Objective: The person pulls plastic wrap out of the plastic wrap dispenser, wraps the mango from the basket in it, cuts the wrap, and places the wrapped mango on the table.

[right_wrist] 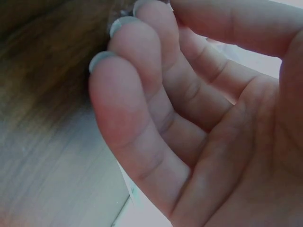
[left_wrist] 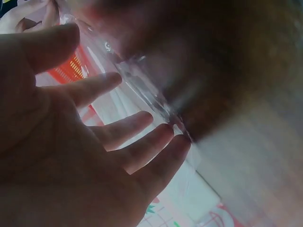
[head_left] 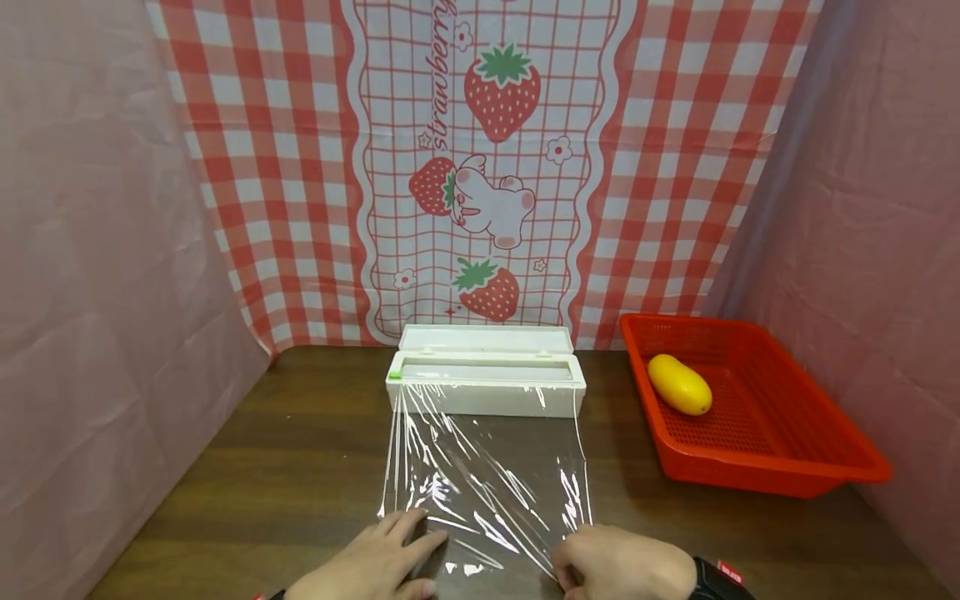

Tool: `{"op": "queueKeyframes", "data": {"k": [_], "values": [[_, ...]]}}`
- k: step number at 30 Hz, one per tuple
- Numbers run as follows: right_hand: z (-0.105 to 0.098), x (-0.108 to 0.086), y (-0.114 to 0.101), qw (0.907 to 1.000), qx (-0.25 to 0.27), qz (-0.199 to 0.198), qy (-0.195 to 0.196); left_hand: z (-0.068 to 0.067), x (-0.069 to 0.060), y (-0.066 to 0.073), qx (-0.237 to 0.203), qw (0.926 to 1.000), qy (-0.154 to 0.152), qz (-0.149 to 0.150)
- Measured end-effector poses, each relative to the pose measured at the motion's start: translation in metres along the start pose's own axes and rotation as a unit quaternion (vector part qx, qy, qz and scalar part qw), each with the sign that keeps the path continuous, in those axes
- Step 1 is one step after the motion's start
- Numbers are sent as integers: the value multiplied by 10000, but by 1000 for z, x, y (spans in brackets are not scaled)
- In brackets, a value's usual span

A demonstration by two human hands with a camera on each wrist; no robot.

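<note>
A clear sheet of cling film (head_left: 498, 471) stretches from a white cling film dispenser (head_left: 487, 402) toward me over the wooden table. The dispenser's lid (head_left: 486, 338) is tipped back, and a small green cutter (head_left: 395, 375) sits at its left end. At the sheet's near left edge, my left hand (head_left: 371, 562) touches the film with fingers spread and fairly straight; its fingertips meet the film edge in the left wrist view. My right hand (head_left: 622, 562) pinches the near right corner between thumb and forefinger, the other fingers (right_wrist: 120, 104) curled.
A red plastic basket (head_left: 750, 461) stands on the right of the table, holding a yellow oval fruit or vegetable (head_left: 679, 385). Behind the dispenser hangs a checked strawberry cloth (head_left: 288, 167). Pink cloth (head_left: 97, 292) lines both sides.
</note>
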State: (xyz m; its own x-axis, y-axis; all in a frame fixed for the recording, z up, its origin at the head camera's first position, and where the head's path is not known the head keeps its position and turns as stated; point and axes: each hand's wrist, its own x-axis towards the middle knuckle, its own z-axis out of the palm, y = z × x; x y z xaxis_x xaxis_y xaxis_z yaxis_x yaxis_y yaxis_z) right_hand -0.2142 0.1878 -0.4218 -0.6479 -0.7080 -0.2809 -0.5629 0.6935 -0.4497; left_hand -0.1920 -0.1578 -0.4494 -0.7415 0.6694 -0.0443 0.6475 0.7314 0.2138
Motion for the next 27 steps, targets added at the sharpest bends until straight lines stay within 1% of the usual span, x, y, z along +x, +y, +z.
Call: {"op": "queueKeyframes", "data": {"k": [3,6,9,13,18,23,25,27], "values": [[0,1,1,10000,41,-49,-54,1,0,0,17,10000,-32,-68],[-1,1,2,9998,38,-174,-62,4,0,-1,154,9999,-11,-32],[-1,1,2,9997,-9,-247,-31,6,-1,-2,381,9991,116,110],[-1,1,-1,9996,-129,-260,29,7,-2,-3,751,9960,359,331],[-3,1,-5,9992,-231,-309,71,6,-3,-3,814,9954,391,320],[-13,1,-8,9982,-450,-333,220,7,-2,-5,931,9941,394,403],[-20,0,-9,9973,-503,-426,321,7,-2,-5,979,9935,389,435],[-29,0,-9,9958,-507,-592,487,7,-1,-4,975,9938,349,400]]}}
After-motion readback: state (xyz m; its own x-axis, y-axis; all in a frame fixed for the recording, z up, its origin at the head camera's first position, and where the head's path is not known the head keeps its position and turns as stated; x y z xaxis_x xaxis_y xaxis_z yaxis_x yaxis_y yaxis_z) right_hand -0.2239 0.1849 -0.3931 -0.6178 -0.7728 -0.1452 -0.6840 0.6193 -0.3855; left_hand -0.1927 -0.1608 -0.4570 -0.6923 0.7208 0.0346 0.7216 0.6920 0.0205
